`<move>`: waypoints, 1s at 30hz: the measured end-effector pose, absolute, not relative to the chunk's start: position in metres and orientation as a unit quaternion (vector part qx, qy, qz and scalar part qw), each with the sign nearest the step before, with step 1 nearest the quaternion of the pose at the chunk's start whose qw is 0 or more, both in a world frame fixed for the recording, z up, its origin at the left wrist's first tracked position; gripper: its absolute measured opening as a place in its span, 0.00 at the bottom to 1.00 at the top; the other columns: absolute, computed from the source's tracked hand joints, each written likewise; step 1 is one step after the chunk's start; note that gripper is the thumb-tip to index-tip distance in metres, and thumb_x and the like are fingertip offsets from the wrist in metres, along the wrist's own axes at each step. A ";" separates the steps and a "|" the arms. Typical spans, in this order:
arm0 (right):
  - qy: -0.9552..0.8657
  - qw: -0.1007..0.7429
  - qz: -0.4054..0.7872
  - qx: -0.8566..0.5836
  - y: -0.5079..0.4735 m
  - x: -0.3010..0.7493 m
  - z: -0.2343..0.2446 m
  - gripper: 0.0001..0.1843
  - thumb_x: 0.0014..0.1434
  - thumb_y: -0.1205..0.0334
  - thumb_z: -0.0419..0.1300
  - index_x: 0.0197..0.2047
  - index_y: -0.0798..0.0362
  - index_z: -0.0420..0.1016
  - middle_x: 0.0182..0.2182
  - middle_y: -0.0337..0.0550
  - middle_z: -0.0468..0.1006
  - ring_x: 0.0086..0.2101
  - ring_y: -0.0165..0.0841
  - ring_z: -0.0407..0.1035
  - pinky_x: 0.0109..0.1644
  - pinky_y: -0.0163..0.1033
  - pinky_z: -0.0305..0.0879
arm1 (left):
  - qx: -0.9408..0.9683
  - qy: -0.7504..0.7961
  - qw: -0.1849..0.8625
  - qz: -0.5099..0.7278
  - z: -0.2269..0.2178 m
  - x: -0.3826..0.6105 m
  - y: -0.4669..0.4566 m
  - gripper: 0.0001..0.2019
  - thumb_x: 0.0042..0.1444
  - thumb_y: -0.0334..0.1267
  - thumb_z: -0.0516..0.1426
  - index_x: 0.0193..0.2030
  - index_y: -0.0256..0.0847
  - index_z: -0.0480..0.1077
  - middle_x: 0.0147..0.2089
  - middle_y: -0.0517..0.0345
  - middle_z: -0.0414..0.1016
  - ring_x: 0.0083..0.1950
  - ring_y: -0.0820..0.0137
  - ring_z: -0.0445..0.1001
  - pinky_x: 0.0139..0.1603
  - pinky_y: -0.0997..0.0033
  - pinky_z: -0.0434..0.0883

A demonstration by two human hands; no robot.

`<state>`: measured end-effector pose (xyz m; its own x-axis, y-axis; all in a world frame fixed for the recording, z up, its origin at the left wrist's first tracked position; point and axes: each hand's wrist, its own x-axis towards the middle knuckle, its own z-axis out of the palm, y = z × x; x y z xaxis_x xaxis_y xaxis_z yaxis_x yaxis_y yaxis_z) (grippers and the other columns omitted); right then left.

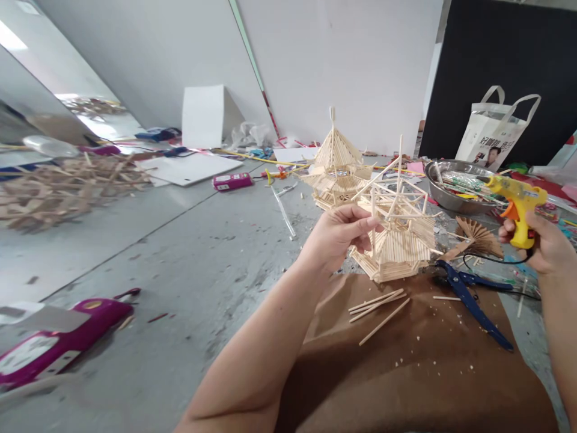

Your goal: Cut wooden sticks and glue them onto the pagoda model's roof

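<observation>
My left hand (345, 231) is closed in a pinch on a thin wooden stick (373, 201) at the near left corner of an unfinished pavilion model (396, 249). The fingers partly hide the lower part of that stick. The model has a slatted lower roof and an open frame of sticks on top. In my right hand (547, 240), off to the right, is a yellow hot glue gun (518, 201), its nozzle pointing left toward the model. Several loose wooden sticks (378, 307) lie on brown paper (428, 385) in front of the model.
Blue-handled pliers (478, 307) lie at the paper's right, near the glue gun's cable. Behind stands a pagoda model (336, 159) with a pointed roof. A metal bowl (455, 204) holds sticks. Purple devices (67, 337) and a wooden pile (58, 189) are at left.
</observation>
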<state>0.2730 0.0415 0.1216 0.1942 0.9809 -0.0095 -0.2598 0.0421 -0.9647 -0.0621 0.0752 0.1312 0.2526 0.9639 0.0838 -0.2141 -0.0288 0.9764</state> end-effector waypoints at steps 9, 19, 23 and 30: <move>-0.562 0.509 0.481 -0.440 0.037 0.224 0.141 0.12 0.46 0.63 0.57 0.38 0.52 0.70 0.35 0.46 0.76 0.15 0.27 0.64 0.18 0.36 0.59 | 0.501 0.346 0.597 0.522 0.133 -0.065 0.076 0.12 0.35 0.35 0.64 0.19 0.38 0.62 0.13 0.69 0.60 0.11 0.83 0.58 0.10 0.82 0.53; -0.640 0.377 0.456 -0.490 0.025 0.184 0.159 0.12 0.51 0.53 0.57 0.33 0.53 0.68 0.29 0.41 0.74 0.15 0.23 0.63 0.17 0.33 0.58 | 0.513 0.353 0.565 0.541 0.134 -0.067 0.077 0.10 0.37 0.35 0.62 0.19 0.37 0.63 0.13 0.69 0.58 0.12 0.84 0.56 0.12 0.81 0.52; -0.670 0.343 0.421 -0.507 0.029 0.171 0.161 0.17 0.51 0.47 0.55 0.31 0.54 0.69 0.26 0.42 0.73 0.15 0.23 0.62 0.16 0.32 0.56 | 0.523 0.367 0.553 0.536 0.134 -0.067 0.077 0.09 0.39 0.35 0.61 0.19 0.38 0.63 0.13 0.69 0.57 0.13 0.85 0.56 0.13 0.80 0.51; -0.681 0.334 0.359 -0.544 0.038 0.161 0.156 0.17 0.50 0.46 0.56 0.26 0.53 0.65 0.22 0.38 0.71 0.14 0.22 0.61 0.16 0.31 0.58 | 0.532 0.373 0.539 0.535 0.135 -0.069 0.077 0.09 0.40 0.36 0.61 0.20 0.38 0.63 0.14 0.69 0.57 0.13 0.85 0.55 0.14 0.80 0.51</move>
